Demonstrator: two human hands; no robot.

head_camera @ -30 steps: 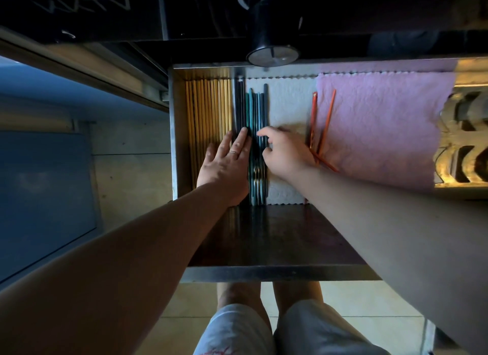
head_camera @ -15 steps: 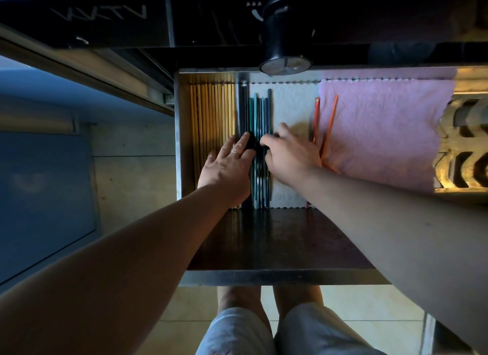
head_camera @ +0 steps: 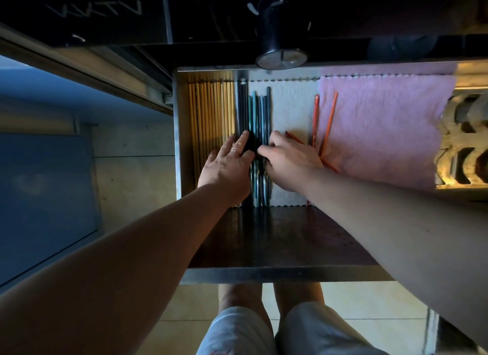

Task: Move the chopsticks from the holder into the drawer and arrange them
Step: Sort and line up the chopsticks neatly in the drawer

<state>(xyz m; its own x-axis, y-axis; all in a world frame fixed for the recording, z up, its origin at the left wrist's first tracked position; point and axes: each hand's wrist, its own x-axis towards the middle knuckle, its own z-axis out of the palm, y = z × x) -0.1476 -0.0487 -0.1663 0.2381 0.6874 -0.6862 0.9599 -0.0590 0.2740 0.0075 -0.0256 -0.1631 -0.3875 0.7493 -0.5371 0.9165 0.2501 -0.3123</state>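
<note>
Nearest, the drawer's metal front rim (head_camera: 285, 274) crosses below both forearms. Further in, the left hand (head_camera: 227, 167) lies flat with its fingers straight, pressing where the wooden chopsticks (head_camera: 211, 111) meet the black chopsticks (head_camera: 241, 106). Just beside it the right hand (head_camera: 289, 162) has its fingers curled down onto the blue-green chopsticks (head_camera: 260, 111), seemingly pinching them to square the row. All of these lie lengthwise in the drawer's left half, the blue-green ones on a white mat (head_camera: 287, 106). The orange chopsticks (head_camera: 315, 117) lie loose and splayed between the mat and a pink cloth (head_camera: 383, 127), one passing under the right wrist.

Risks, as I judge them: a sideways nudge could roll the blue-green sticks over each other or into the black ones, and the right wrist could drag the orange stick beneath it further askew.

Counted: wooden about twelve, packed too tightly to be sure; black two or three; blue-green about six; orange three; one mat, one cloth
</note>
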